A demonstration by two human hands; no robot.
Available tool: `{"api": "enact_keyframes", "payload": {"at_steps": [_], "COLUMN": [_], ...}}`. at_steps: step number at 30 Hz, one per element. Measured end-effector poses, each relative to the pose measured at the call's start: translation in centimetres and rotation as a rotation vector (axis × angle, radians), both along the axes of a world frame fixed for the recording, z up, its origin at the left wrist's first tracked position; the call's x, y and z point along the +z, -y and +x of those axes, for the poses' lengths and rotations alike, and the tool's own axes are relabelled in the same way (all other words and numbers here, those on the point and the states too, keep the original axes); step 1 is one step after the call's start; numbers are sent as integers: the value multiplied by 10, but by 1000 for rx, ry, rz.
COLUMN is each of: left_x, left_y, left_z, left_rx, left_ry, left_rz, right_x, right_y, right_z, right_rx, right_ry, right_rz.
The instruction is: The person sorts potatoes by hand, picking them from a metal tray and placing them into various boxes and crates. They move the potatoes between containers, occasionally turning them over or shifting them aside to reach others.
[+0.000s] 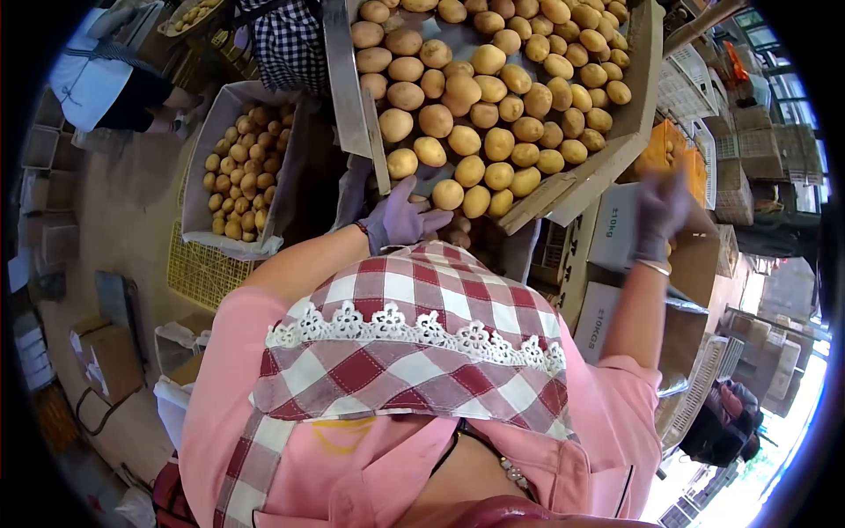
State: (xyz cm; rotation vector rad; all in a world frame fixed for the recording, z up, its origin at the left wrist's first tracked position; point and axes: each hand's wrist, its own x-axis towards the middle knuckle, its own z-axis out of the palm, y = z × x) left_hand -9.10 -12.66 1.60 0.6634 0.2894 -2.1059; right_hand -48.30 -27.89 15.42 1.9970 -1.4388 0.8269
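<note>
Many potatoes (498, 144) lie on a sloping sorting tray (638, 97) with metal and wooden sides. At its near left outlet is my left hand (403, 218) in a purple glove, fingers apart, right beside a potato (447, 194) at the front edge. My right hand (662, 209), gloved too and smeared by motion, is out to the right above an open cardboard box (700, 264). Just beyond it stands an orange crate (689, 163) with potatoes inside. Whether the right hand holds a potato I cannot tell.
A lined bin of potatoes (251, 176) stands at left on a yellow crate (207, 275). Boxes marked 10KG (603, 312) stand at right front. One person in an apron (92, 84) is at far left, another in checked cloth (283, 44) behind the bin. Stacked crates (687, 84) line the right.
</note>
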Motion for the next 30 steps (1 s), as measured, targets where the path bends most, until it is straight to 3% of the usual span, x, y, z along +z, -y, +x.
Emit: {"api": "enact_keyframes", "payload": {"at_steps": [1,3,5,6,8,9,10,12,13,14,16,18,19,21,23,25,28,29,30], "left_x": [0,-4,-9,-9,-7,-6,-6,1,11,20,7,11,5,-11,-7,15,21,24,19], "left_y": [-1,0,0,0,1,-1,-5,-10,-12,-13,-15,-17,-17,-9,-2,-1,-1,-2,-2], "left_z": [-2,-3,-4,-5,-4,-5,-5,-1,2,5,13,8,6,7,6,5,-4,-4,-2], "left_rx": [-1,21,44,53,70,48,28,57,106,153,53,-6,-22,-59,-37,-43,12,-11,-38], "left_ry": [29,4,-64,-79,-101,8,116,253,285,317,365,177,135,65,40,-72,99,116,84], "left_rz": [-23,-25,9,59,154,71,-14,-67,-36,-6,-108,31,9,-48,60,120,58,36,11], "right_x": [7,20,19,17,-7,-3,10,-63,-61,-113,-98,-90,-73,-64,-30,5,10,6,14], "right_y": [7,-13,-18,-29,-48,-60,-76,-86,-97,-98,-90,-83,-77,-73,-69,-52,-11,-12,-15], "right_z": [-54,-86,-37,14,119,173,213,273,294,316,300,286,281,254,201,118,-58,-104,-101], "right_rx": [-248,-638,-188,108,491,764,819,848,692,475,588,601,630,711,723,463,-141,-525,-452], "right_ry": [-105,86,22,425,249,322,152,-222,-444,-457,-425,-406,-339,-5,314,382,371,56,169], "right_rz": [-160,-132,-234,149,186,447,789,747,773,839,716,646,871,898,626,352,-79,-262,-235]}}
